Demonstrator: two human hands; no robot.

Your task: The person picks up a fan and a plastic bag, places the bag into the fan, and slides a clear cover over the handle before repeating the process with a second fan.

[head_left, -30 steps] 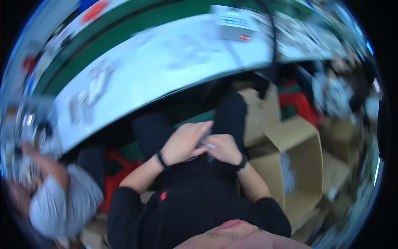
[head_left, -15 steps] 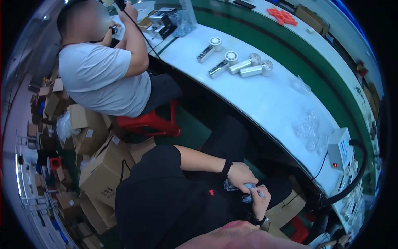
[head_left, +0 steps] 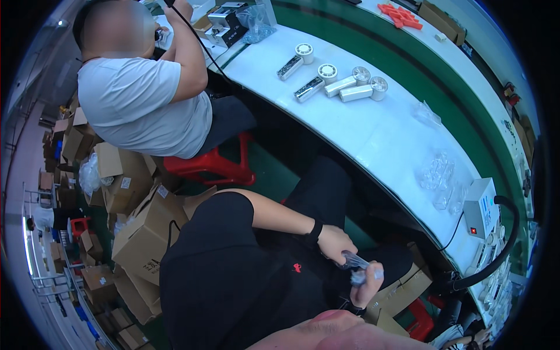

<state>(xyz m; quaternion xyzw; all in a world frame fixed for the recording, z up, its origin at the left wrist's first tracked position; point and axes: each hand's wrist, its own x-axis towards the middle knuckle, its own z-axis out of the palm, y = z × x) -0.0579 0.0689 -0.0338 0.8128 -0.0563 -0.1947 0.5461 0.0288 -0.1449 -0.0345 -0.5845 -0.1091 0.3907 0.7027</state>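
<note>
A crumpled clear plastic bag (head_left: 354,261) is stretched between my two hands above my lap. My left hand (head_left: 335,244), with a dark band at its wrist, grips one end of it with closed fingers. My right hand (head_left: 368,284) is closed around the bunched other end, nearer to me. Whether anything lies inside the plastic I cannot tell. On the white worktable, several small handheld fans (head_left: 328,72) with round heads lie in a group. Some have dark patterned handles and others have plain silvery ones.
Loose clear plastic bags (head_left: 438,175) lie on the worktable (head_left: 373,140), beside a white control box (head_left: 480,209) with a thick black hose (head_left: 506,256). At the left a co-worker (head_left: 140,105) sits on a red stool (head_left: 213,168). Cardboard boxes (head_left: 146,233) stand behind me.
My hands, close together before, have drawn apart, and the plastic is pulled taut between them. My right hand is slightly lower-right relative to the left. The fans have stayed in place.
</note>
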